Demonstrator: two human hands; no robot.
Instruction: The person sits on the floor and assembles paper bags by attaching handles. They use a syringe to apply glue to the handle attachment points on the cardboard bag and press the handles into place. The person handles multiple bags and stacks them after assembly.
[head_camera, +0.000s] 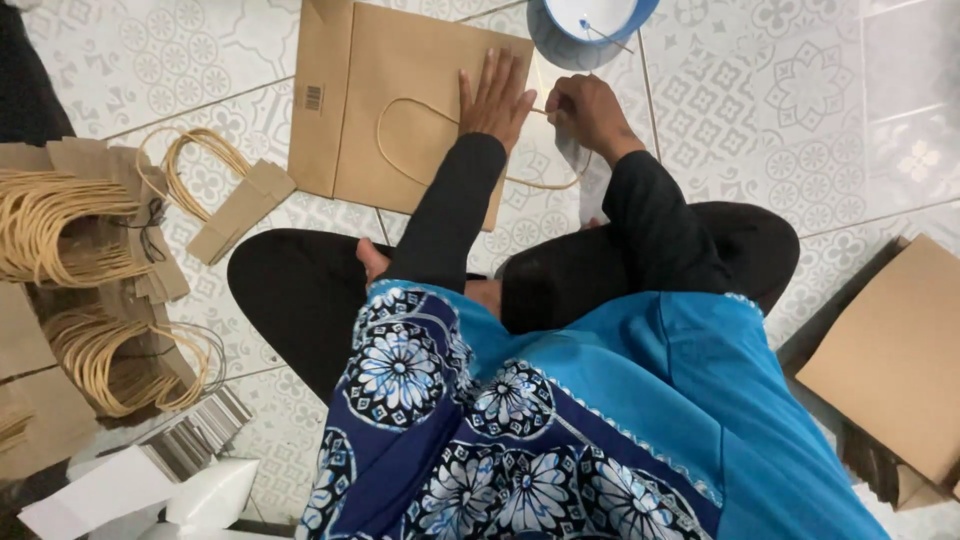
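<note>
Left hand (494, 98) flat, fingers spread, pressing brown paper bag (400, 110) on tiled floor (780, 120), right hand (588, 112) just beside it, curled closed pinching the bag's twine handle (400, 150), blue bowl (592, 25) beyond, handle bundles (60, 240) well apart

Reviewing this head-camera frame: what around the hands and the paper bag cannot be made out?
- Right hand: fingers curled, so what it pinches at the rope handle is hidden.
- Left hand lies flat on the brown paper bag, covering the handle's attachment.
- Blue bowl: cut off by the top edge; contents unclear.
- Bag stack: cut off at right.
</note>
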